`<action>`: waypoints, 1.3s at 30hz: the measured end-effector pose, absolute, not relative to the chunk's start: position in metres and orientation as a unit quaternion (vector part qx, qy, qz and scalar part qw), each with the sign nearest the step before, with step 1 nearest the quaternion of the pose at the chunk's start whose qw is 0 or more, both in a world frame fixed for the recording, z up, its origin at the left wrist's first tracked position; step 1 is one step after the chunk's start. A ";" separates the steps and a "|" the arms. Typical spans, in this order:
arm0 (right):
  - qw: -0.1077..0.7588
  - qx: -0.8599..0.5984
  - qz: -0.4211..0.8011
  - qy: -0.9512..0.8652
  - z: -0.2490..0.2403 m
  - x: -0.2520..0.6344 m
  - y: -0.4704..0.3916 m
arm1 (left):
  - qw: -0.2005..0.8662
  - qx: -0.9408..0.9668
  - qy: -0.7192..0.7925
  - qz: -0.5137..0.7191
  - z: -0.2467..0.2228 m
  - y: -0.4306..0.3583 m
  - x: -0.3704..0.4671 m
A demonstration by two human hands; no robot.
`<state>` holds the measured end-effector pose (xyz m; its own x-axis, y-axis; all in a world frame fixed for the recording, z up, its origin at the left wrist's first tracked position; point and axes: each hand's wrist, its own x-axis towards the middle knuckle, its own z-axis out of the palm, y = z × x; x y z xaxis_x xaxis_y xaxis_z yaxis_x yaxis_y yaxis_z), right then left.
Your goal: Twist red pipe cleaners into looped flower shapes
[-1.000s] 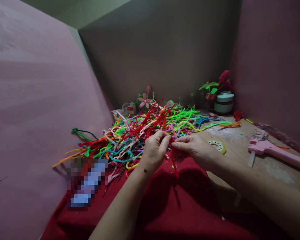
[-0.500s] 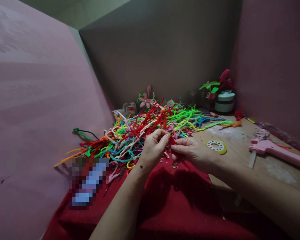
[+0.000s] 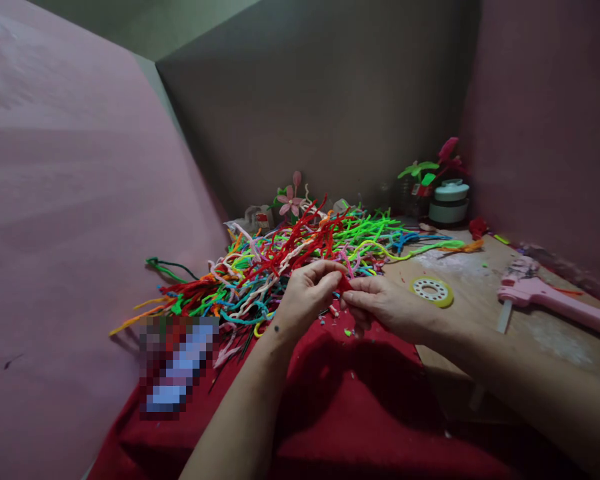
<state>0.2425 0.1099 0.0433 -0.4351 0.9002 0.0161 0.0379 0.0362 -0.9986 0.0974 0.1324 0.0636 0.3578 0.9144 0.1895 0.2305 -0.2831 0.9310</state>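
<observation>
My left hand (image 3: 314,288) and my right hand (image 3: 373,300) meet over the red cloth (image 3: 330,407), fingertips pinched close together. Between them is a small red pipe cleaner piece (image 3: 345,286), mostly hidden by the fingers. Both hands grip it, the left from one side and the right from the other. Just behind my hands lies a big heap of pipe cleaners (image 3: 300,250) in red, green, white, orange, blue and other colours.
A yellow tape roll (image 3: 432,292) and a pink glue gun (image 3: 540,293) lie on the wooden board (image 3: 545,340) at right. A lidded pale green pot (image 3: 449,200) and pipe cleaner flowers (image 3: 290,200) stand behind. A blurred-out bluish item (image 3: 180,367) rests at left.
My right hand's fingers have shifted slightly around the red piece, and less of it shows below them now. My left hand stays nearly in place.
</observation>
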 end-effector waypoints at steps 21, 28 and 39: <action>0.402 -0.352 0.566 -0.628 0.035 0.239 0.109 | 0.578 0.603 0.393 0.384 0.063 0.132 0.097; 0.420 -0.353 0.535 -0.643 0.033 0.237 0.107 | 0.558 0.581 0.437 0.401 0.065 0.131 0.099; 0.433 -0.245 0.741 -0.451 0.031 0.244 0.116 | 0.565 0.576 0.422 0.414 0.067 0.130 0.098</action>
<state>0.2435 0.1156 0.0314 -0.5041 0.8632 0.0275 -0.4209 -0.2178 -0.8806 0.0984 0.1301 0.0674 0.3015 0.9535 -0.0002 0.0197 -0.0060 0.9998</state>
